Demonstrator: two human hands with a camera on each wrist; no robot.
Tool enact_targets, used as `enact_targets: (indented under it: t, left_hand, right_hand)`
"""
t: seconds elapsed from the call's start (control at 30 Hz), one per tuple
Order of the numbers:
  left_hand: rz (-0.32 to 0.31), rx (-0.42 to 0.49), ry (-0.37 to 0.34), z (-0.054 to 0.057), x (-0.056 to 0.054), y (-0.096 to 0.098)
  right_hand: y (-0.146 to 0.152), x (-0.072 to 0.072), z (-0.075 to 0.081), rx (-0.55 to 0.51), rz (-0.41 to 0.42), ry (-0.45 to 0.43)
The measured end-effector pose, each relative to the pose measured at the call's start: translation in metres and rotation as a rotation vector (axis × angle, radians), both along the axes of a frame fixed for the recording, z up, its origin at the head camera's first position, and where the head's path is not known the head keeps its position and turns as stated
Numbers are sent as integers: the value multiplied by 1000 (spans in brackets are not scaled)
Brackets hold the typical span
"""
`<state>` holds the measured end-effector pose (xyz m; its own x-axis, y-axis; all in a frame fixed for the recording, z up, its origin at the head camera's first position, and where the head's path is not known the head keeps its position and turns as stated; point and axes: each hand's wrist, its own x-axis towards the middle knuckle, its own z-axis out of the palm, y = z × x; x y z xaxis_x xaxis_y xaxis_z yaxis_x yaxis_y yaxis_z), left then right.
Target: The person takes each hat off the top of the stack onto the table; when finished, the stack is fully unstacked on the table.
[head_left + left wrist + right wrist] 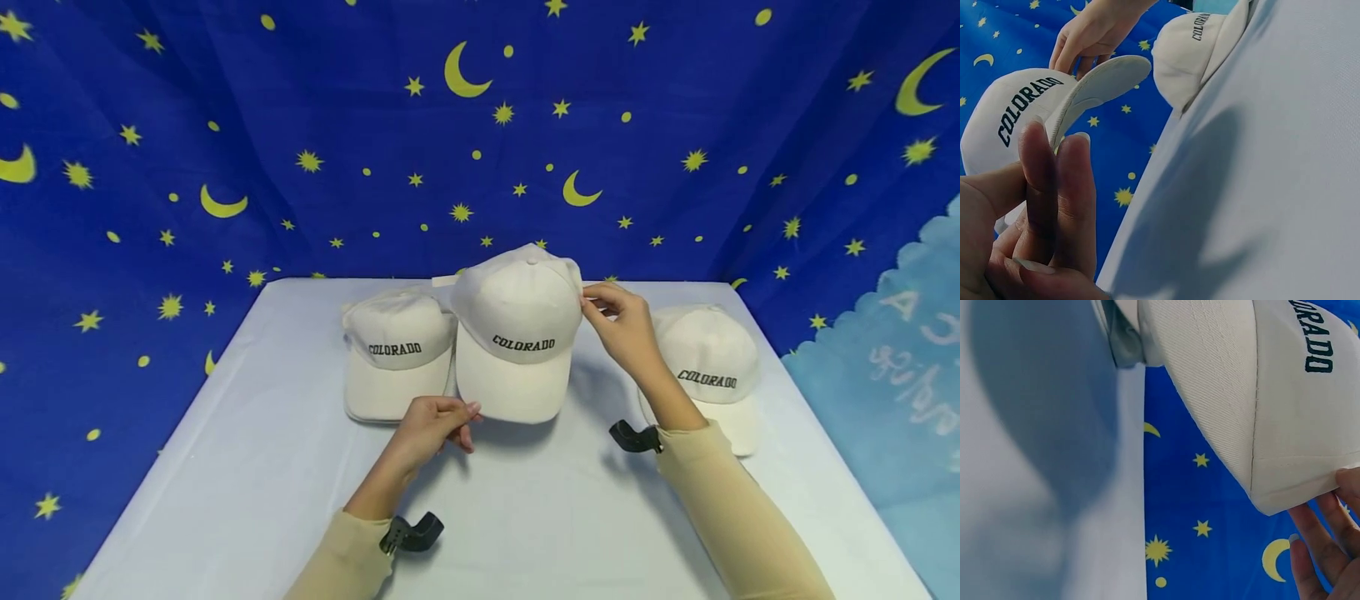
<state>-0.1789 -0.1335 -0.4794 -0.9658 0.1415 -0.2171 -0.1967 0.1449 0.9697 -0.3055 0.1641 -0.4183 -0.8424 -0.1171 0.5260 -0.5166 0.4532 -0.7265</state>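
Note:
A white baseball cap (513,321) with COLORADO in dark letters is held up at the middle, front facing me and brim down. My left hand (437,423) pinches the brim's lower left edge; the left wrist view shows that edge running between two fingertips (1075,153). My right hand (618,321) grips the crown's right side at its lower rim, thumb in front, as the right wrist view also shows. To the left, matching white caps (397,358) lie stacked, with layered brims. Another white cap (708,354) sits at the right, partly behind my right forearm.
White cloth covers the table (525,517). A blue curtain (360,108) with yellow moons and stars hangs behind and along the sides. At the far right is a light blue panel (885,400) with pale lettering. Black wrist mounts (412,532) stick out from both sleeves.

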Motion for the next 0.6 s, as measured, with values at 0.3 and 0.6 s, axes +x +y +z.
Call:
enact_targets:
  t: [0.3,0.6]
  left_hand:
    - [-36,65,11,-8,-3,11]
    - [-53,61,15,-11,-6,24]
  right_hand:
    - [9,3,-5,8,-18,-8]
    - [22,5,-7,-1,-31,-13]
